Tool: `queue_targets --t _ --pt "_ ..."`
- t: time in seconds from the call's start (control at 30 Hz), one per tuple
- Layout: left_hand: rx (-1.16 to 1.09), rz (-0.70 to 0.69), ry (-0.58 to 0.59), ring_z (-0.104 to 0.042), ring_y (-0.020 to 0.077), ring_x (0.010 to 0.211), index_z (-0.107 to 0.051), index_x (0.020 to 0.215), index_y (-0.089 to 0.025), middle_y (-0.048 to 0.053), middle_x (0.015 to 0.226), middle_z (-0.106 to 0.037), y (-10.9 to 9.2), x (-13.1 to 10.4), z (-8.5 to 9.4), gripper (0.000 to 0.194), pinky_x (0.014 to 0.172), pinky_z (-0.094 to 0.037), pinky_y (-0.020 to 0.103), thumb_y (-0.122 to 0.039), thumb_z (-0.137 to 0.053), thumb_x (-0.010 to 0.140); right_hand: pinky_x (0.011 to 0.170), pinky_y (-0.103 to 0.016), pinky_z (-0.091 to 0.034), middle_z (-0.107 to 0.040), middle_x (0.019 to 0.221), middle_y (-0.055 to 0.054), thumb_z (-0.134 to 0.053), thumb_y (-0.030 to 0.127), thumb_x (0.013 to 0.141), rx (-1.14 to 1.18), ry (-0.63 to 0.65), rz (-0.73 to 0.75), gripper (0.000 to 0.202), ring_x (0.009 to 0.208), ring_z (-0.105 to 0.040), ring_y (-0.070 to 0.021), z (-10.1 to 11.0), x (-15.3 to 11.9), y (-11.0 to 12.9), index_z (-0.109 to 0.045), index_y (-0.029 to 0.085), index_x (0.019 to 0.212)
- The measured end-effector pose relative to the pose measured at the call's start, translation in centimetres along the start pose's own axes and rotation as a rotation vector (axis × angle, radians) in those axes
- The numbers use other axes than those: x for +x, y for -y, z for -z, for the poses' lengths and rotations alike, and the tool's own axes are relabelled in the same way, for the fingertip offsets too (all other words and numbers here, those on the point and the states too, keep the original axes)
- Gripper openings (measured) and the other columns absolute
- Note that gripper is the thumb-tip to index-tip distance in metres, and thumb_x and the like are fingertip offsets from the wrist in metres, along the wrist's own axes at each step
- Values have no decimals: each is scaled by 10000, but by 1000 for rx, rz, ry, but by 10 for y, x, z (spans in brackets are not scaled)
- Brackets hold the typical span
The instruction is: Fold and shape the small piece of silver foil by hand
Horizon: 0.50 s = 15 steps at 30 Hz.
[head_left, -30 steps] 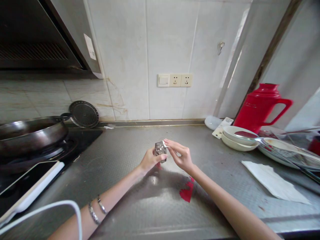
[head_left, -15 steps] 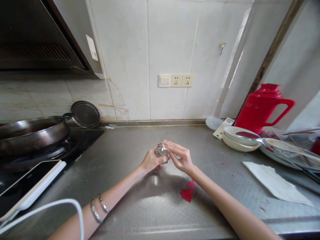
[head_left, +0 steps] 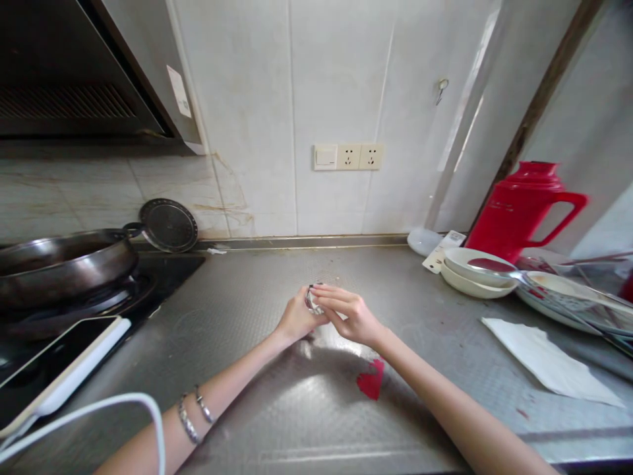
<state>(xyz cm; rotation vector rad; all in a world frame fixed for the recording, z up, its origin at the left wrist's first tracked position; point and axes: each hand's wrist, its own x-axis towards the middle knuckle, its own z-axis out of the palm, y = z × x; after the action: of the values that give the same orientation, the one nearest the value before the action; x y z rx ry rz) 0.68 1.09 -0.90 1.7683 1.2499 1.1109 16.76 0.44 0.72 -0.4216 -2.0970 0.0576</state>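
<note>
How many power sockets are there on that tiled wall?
2: one socket directly right of the switch, and a second socket beside it, farther right. The range hood covers part of the wall, so others could be hidden.

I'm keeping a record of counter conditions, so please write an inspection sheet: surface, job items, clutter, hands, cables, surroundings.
Surface: metal counter, textured; brown speck at right.
Job items: small shiny object, mostly hidden by fingers.
Clutter: red scrap beside the right forearm; white paper and stacked bowls farther right.
Hands: left hand holds the object; right hand has its fingers over it.
Cables: white cable loops in front of the left forearm.
Surroundings: pan on the hob at left; red flask at right; wall sockets behind.
</note>
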Motion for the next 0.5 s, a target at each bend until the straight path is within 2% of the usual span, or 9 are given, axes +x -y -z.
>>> queue_targets --t 0.07,0.23,0.43,0.5 --pt "38 -11 -2 -591 146 582 -586 1079 -152 6 772 -675 -1 -1 -1 537 504 -445 236 -311 -753 594 988 -417 -522 -677 1173 -102 -461 131 921 9 10 9 299 1180 -587 -217 1 0 -1 -653 198 1139" --pt "40 -39 16 -633 174 728 -585 1089 -144 31 851 -694 1 -1 -3 573 617 -477 250 -320 -776 578 910 -377 -566 -704 1112 -109 -487 156 922 -12 -102 -134 247 1041 -670 -209 4 0 -5 -687 210 1056" --pt "-13 -61 20 -648 192 802 -574 1113 -156 55 949 -701 4 1 -2 586 661 -493 261 -265 -770 572 977 -404 -523 -695 1135 -106 -481 142 916 46 -41 4 269 1139 -616 -223 -1 -1 -1 -673 198 1097" --pt "-23 -69 36 -639 191 799 -577 1101 -145 53 921 -696 3 1 -1 576 674 -493 268 -271 -772 574 969 -399 -524 -696 1132 -108 -481 168 924 64 -66 -38 260 1122 -627 -224 -2 -2 -2 -683 197 1085"
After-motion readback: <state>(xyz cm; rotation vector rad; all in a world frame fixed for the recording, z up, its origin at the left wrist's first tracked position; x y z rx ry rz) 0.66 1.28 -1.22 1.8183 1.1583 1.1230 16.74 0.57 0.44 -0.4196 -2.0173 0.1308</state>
